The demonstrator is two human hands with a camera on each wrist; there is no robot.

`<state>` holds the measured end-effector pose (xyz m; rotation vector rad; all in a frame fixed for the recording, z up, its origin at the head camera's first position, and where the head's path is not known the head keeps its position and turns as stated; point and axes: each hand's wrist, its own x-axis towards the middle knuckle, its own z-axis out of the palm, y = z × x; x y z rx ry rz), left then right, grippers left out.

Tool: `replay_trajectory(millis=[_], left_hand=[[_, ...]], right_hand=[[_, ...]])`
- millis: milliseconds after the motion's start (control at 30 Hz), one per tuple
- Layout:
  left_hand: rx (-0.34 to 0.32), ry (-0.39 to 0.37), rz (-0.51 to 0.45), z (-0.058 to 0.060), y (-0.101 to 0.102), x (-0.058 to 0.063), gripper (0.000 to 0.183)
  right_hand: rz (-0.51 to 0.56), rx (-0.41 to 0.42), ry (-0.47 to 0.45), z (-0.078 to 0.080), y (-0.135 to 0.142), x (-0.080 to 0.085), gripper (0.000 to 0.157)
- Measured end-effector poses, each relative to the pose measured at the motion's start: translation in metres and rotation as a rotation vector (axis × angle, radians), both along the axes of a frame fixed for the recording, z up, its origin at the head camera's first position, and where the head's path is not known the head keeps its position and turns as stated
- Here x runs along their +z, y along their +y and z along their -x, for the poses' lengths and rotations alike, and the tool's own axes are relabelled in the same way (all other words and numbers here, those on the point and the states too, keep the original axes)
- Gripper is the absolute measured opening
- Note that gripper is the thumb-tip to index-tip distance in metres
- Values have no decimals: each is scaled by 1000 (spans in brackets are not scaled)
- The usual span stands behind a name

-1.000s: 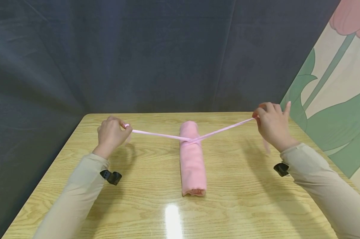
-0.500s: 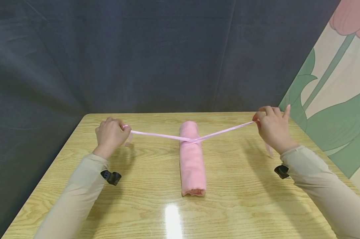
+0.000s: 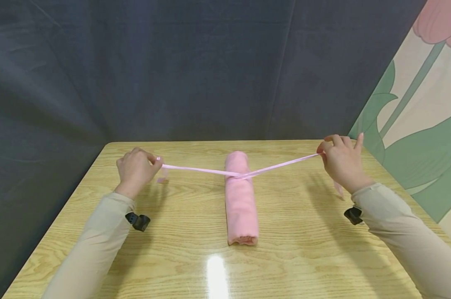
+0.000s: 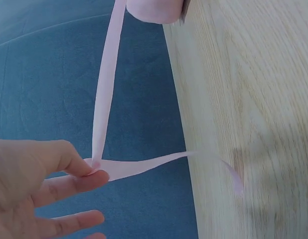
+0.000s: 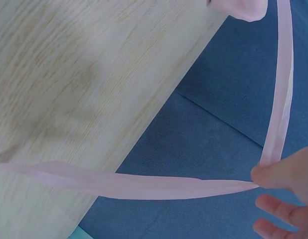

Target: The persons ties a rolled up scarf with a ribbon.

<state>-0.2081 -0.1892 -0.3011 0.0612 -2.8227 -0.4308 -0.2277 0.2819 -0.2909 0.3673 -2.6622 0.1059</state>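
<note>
A rolled pink towel (image 3: 242, 211) lies lengthwise on the wooden table, its near end showing the coiled layers. Around its upper part runs a pale pink ribbon (image 3: 195, 169), whose two strands cross on top of the roll. My left hand (image 3: 135, 169) pinches one strand between thumb and index finger, and a loose tail (image 4: 139, 168) trails from that pinch over the table. On the other side, my right hand (image 3: 343, 162) pinches the other strand, with its tail (image 5: 144, 187) hanging down. Both strands are stretched straight between the hands and the towel.
The wooden table (image 3: 188, 220) reaches back to a dark blue curtain (image 3: 195, 70). At the right stands a wall panel (image 3: 416, 124) painted with a tulip. Black cameras (image 3: 137, 221) sit on both wrists.
My left hand has shifted slightly outward to the left with its ribbon strand. My right hand has come down a little. The towel has stayed in place.
</note>
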Motion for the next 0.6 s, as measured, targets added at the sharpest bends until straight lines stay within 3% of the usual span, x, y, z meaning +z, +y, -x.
replay_trajectory(millis=[600], left_hand=[[24,-43,-65,4,2,-1,28]], right_hand=[[-41,-13,-28,0,0,-1,12]])
